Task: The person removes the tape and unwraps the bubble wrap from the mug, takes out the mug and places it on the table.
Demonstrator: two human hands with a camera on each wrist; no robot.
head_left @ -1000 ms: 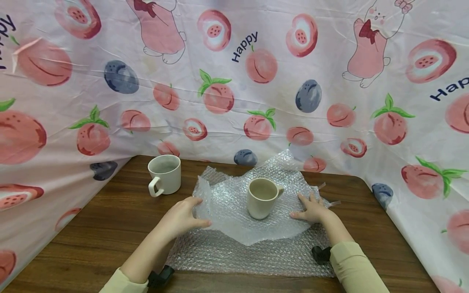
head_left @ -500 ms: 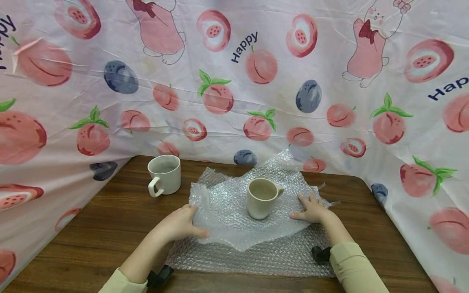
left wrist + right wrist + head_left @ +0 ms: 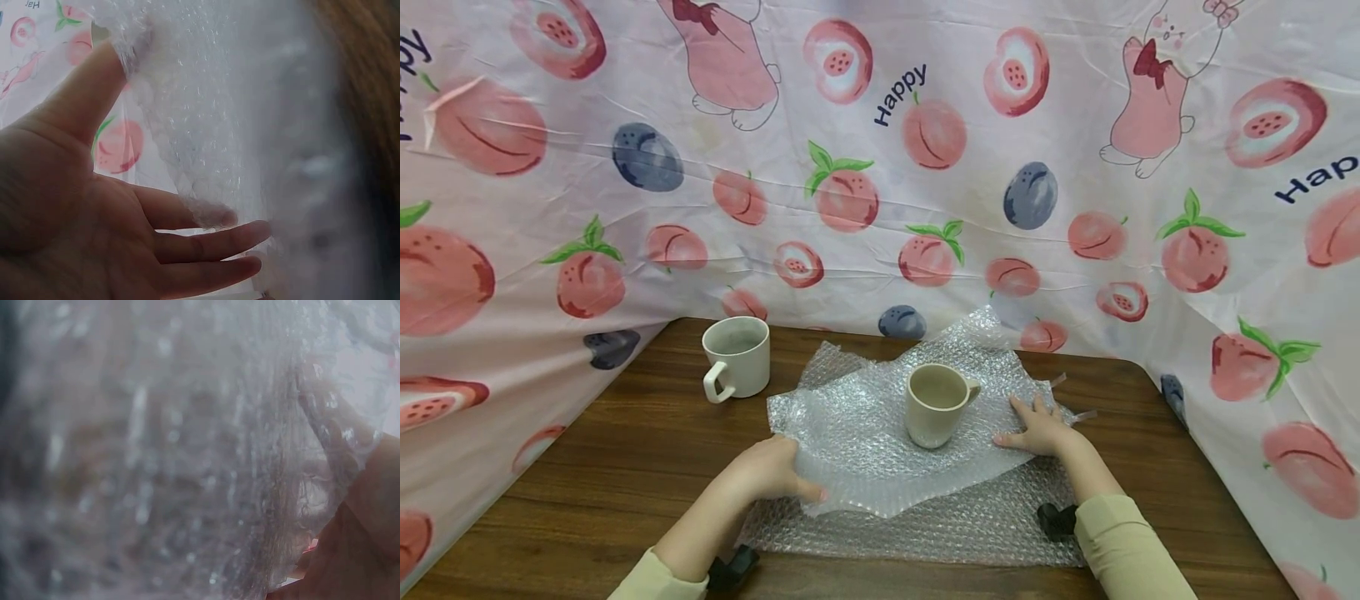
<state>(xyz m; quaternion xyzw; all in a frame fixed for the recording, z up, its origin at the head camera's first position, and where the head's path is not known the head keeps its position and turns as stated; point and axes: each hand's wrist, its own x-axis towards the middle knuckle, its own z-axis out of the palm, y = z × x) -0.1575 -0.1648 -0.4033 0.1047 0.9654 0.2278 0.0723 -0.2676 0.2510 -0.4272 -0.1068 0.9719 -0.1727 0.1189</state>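
Observation:
A beige mug [image 3: 931, 421] stands upright on the layered bubble wrap [image 3: 865, 467] in the head view, its handle toward the back right. At the upper sheet's left edge is my left hand [image 3: 772, 468], thumb over the film. The left wrist view shows that hand's long fingers [image 3: 206, 244] nearly straight, their tips at the wrap's edge. My right hand [image 3: 1039, 427] rests on the sheet's right side with fingers spread, to the right of the mug. Bubble wrap covers much of the right wrist view and partly hides that hand.
A white mug [image 3: 747, 367] stands upright at the back left of the brown wooden table [image 3: 602, 467], its handle toward the front. Clear tape strips [image 3: 1084, 416] stick out past the wrap's right edge. A fruit-patterned cloth [image 3: 850, 150] hangs behind and along both sides.
My left hand has moved slightly left and toward the front. The upper sheet's raised left edge has unfolded outward and lies flatter. The right hand and both mugs have stayed in place.

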